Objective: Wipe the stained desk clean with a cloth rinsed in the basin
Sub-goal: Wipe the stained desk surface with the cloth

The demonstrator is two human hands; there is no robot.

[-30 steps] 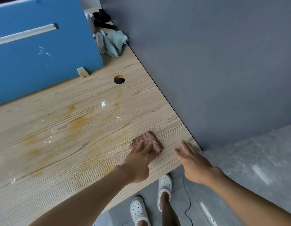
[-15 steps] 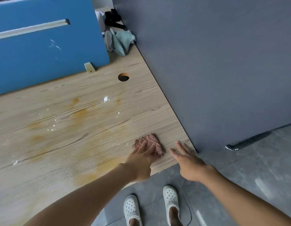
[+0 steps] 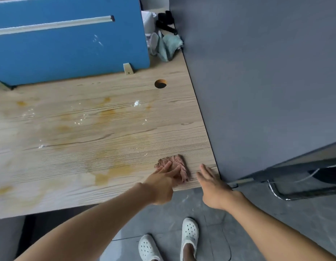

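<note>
A small brownish-pink cloth [image 3: 175, 162] lies on the light wooden desk [image 3: 107, 140] near its front right corner. My left hand [image 3: 161, 182] presses on the cloth with straight fingers. My right hand [image 3: 213, 182] is spread flat just right of the cloth, over the desk's front right corner, holding nothing. Orange-brown stains [image 3: 110, 170] and shiny wet spots [image 3: 137, 103] spread across the desk to the left and behind. No basin is in view.
A blue partition [image 3: 69, 44] stands along the desk's back. A grey panel [image 3: 257, 72] walls the right side. A round cable hole [image 3: 160, 83] is near the back right. A teal cloth [image 3: 168, 46] and black items [image 3: 166, 20] lie in the far corner. Chair base [image 3: 304, 187] on the floor at right.
The view has shifted, showing more of the desk's left part and a chair base at right. Both hands keep their places by the cloth.
</note>
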